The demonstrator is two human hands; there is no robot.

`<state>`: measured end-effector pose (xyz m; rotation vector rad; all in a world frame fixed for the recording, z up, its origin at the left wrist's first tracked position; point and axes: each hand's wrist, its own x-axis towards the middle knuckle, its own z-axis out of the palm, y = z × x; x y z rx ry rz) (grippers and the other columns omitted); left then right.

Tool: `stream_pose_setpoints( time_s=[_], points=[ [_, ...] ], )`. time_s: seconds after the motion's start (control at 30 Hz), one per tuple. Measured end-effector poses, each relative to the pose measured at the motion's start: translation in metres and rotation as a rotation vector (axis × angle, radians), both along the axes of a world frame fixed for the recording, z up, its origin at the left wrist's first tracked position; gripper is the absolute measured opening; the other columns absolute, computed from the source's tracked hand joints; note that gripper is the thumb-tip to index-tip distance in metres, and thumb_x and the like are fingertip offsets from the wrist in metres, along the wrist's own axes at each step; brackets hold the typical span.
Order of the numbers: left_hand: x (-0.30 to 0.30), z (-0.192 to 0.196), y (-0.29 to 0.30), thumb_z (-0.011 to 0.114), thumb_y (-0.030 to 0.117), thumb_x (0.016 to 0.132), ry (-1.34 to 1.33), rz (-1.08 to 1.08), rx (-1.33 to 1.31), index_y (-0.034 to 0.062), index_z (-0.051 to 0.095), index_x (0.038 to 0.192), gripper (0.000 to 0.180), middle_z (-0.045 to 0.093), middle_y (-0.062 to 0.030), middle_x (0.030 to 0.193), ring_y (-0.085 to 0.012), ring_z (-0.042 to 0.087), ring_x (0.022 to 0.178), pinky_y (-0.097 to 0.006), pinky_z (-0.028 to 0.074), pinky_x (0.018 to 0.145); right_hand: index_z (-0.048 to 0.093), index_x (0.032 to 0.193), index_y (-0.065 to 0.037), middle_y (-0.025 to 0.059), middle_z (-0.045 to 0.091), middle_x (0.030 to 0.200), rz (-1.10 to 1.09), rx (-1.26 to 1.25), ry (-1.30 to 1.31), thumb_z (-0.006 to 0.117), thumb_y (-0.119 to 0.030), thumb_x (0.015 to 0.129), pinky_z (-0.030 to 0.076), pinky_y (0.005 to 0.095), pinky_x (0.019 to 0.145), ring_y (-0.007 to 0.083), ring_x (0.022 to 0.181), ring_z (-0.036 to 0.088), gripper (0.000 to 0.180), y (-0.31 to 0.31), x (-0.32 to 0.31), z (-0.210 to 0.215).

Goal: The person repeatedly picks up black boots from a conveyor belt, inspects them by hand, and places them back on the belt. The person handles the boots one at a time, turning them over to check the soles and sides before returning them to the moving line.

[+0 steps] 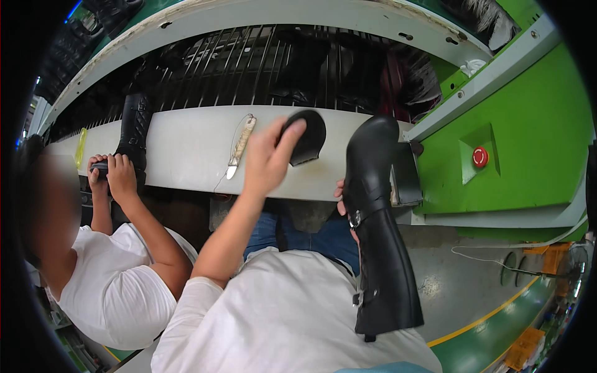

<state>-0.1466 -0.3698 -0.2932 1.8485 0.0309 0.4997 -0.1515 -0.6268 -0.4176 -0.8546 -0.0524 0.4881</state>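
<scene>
My left hand (268, 155) is raised over the white work surface, slightly smeared by motion. It pinches a flat black pad (309, 138) with a rounded top and a straight lower edge, the thumb lying across its face. On the right, a tall black boot (380, 230) with buckled straps is held toe up, its shaft opening toward me. My right hand (341, 198) grips the boot from behind at the ankle; only some fingertips show past its left side. A knife (241, 148) with a wrapped pale handle and a cord lies on the surface, left of my left hand.
Beyond the white work surface (186, 133) runs a rack of metal bars (249, 62) with dark boots on it. A green machine housing (516, 143) with a red button (480, 156) stands at right. Close on my left, a co-worker (118, 280) handles another black boot (132, 133).
</scene>
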Motion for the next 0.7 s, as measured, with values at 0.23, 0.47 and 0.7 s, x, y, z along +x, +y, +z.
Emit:
stream_pose_setpoints(
  time_s=[0.23,0.47,0.7],
  points=[
    [0.05,-0.023,0.016,0.067,0.027,0.117,0.089,-0.267,-0.384,-0.0012,0.076,0.134,0.034,0.082,-0.0047,0.113,-0.0091,0.074,0.102,-0.026,0.057,0.092,0.051,0.155,0.005,0.0411,0.067,0.131,0.131,0.462,-0.052,0.051,-0.072,0.112,0.063,0.0353,0.063,0.0364,0.093,0.076,0.089,0.045,-0.013,-0.022],
    [0.04,-0.021,0.012,0.021,0.061,0.122,0.011,-0.448,-0.523,-0.0049,0.068,0.147,0.085,0.078,-0.0251,0.138,-0.03,0.08,0.124,-0.041,0.064,0.108,0.051,0.145,0.006,0.0311,0.072,0.12,0.028,0.11,-0.101,0.052,-0.07,0.113,0.064,0.0346,0.074,0.0295,0.098,0.077,0.082,0.058,-0.028,0.0],
    [0.034,-0.017,0.001,0.008,0.076,0.116,-0.113,-0.44,-0.418,-0.0057,0.065,0.15,0.105,0.077,-0.0296,0.136,-0.0405,0.078,0.126,-0.05,0.063,0.11,0.05,0.15,0.01,0.0241,0.073,0.117,-0.057,0.066,-0.187,0.05,-0.068,0.114,0.062,0.037,0.087,0.026,0.097,0.077,0.085,0.067,-0.035,0.013]
  ],
)
